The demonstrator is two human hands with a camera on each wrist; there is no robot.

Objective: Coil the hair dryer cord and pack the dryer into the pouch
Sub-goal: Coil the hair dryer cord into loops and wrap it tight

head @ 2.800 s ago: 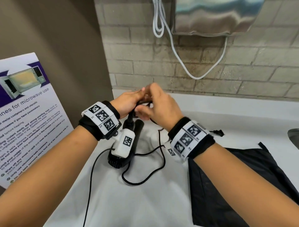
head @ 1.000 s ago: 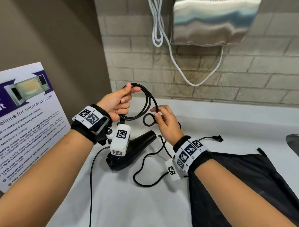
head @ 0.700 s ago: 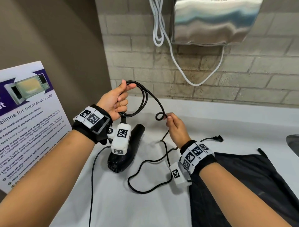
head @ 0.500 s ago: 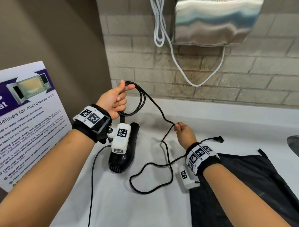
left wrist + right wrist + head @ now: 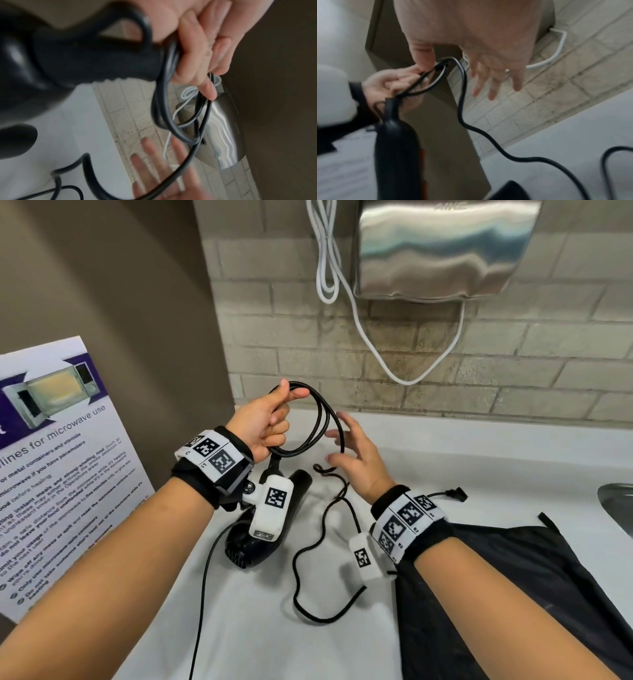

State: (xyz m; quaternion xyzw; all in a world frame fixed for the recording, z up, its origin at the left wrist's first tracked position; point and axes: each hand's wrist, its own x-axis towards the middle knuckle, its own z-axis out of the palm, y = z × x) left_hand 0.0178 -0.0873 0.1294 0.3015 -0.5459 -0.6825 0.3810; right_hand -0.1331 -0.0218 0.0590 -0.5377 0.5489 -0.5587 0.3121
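Head view: the black hair dryer point(image 5: 255, 542) lies on the white counter point(image 5: 260, 638), partly hidden behind the white camera block under the left wrist. Its long axis runs from near-left to far-right: the vented back end is toward the person and the other end points away, toward the brick wall point(image 5: 445, 364). From its far end the cord point(image 5: 320, 419) goes up into the left hand point(image 5: 263, 424). This hand is raised above the dryer, thumb on top, and its fingers are curled around a few loops of cord that hang down as a ring on the right side of the hand. In the left wrist view the loops point(image 5: 164, 94) pass under the curled fingers point(image 5: 197, 56), and the dark dryer body point(image 5: 72, 56) is just beside them, blurred.

The right hand point(image 5: 356, 460) is near the loops, on their right side, with the palm turned to the left and the fingers spread and almost straight. It holds nothing; whether a fingertip touches the cord I cannot tell. In the right wrist view the fingers point(image 5: 491, 86) are also apart, and the cord point(image 5: 462, 94) runs beside them down to the counter.

The rest of the cord lies loose on the counter in one big curve in front of the right wrist, and the plug point(image 5: 454, 494) rests farther right. The black pouch point(image 5: 513, 594) lies flat on the counter under the right forearm, well apart from the dryer. A microwave poster point(image 5: 58, 457) leans at the left, and a steel hand dryer point(image 5: 442, 248) hangs on the wall with a white cable point(image 5: 329, 268).
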